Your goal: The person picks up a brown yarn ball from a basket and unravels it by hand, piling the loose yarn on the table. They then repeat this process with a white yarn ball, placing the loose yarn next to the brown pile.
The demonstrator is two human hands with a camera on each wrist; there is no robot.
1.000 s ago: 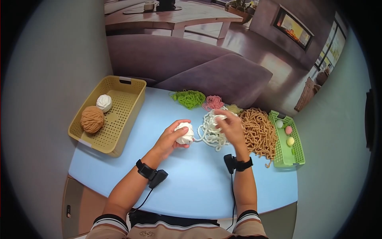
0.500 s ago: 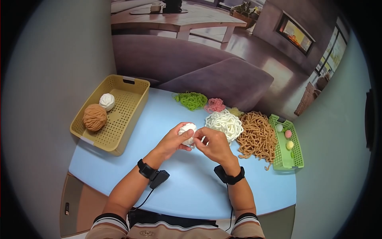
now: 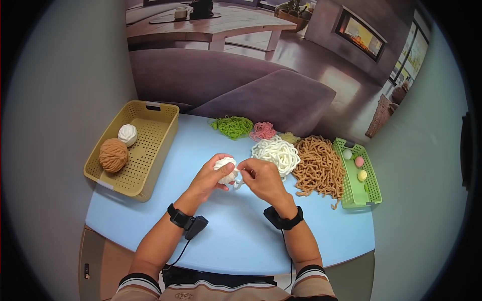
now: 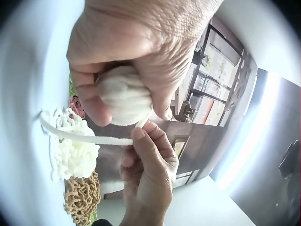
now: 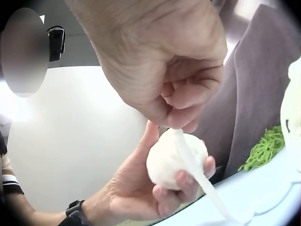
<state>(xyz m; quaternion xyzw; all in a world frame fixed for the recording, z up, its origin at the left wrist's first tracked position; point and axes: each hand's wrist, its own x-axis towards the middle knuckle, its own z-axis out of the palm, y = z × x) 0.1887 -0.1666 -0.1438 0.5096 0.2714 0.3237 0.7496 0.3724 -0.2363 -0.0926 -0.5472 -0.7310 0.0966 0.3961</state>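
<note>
My left hand (image 3: 204, 179) grips a white ball of yarn (image 3: 224, 169) above the blue table, thumb on one side and fingers curled round the other. Close beside it, my right hand (image 3: 264, 180) pinches the white strand (image 4: 91, 139) between thumb and forefinger, right at the ball's surface. In the left wrist view the strand runs from those fingertips down to the loose heap of white yarn (image 3: 277, 154) on the table. The right wrist view shows the strand (image 5: 207, 188) crossing the front of the ball and hanging away below.
At the left stands a tan basket (image 3: 163, 143) with a brown yarn ball (image 3: 113, 155) and another white ball (image 3: 127, 135). Along the back lie green yarn (image 3: 233, 127), pink yarn (image 3: 263, 131) and a brown heap (image 3: 321, 165). A green basket (image 3: 351, 200) holding small balls sits right.
My right hand has come from over the white heap to the ball and now pinches the strand there. The left hand keeps its hold on the ball.
</note>
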